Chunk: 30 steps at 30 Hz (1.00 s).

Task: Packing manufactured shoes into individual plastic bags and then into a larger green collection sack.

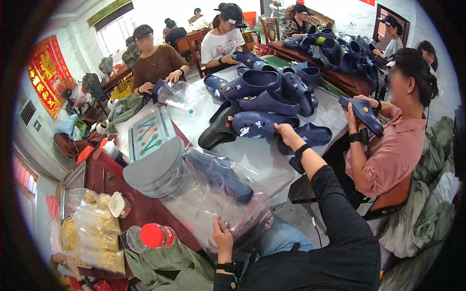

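Clear plastic bag [213,199] with a navy clog [221,177] inside, gripped at its near edge by the left hand [222,237].
The pinch seems to steady the bag. Farther out, the right hand [286,133] reaches across the table, fingers curled onto another navy clog [264,123] in the pile; co-workers sit beyond.

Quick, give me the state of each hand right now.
Left hand: closed on the edge of the clear plastic bag with a navy clog inside.
Right hand: gripping a navy clog in the pile on the table.
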### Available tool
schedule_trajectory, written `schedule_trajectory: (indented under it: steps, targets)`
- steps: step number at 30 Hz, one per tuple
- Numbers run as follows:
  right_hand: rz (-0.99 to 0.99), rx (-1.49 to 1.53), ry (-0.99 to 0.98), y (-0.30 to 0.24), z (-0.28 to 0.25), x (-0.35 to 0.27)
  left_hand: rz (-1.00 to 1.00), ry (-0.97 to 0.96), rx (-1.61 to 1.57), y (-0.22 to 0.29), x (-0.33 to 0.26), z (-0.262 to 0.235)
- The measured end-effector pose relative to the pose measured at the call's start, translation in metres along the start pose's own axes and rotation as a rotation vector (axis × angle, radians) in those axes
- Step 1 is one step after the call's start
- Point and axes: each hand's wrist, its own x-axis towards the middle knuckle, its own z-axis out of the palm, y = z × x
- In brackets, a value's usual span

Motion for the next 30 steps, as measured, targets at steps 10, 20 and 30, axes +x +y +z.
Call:
schedule_trajectory:
  steps: [10,20,30]
  targets:
    - [0.055,0.061,-0.316,-0.008,0.01,-0.042,-0.04,0.015,0.006,0.0,-0.001,-0.006]
    - [-0.562,-0.814,0.044,0.023,0.042,-0.065,-0.012,0.0,0.008,-0.008,0.0,-0.002]
    - [-0.665,-1.236,0.456,0.044,-0.022,-0.1,0.035,0.011,0.059,-0.004,0.001,-0.003]
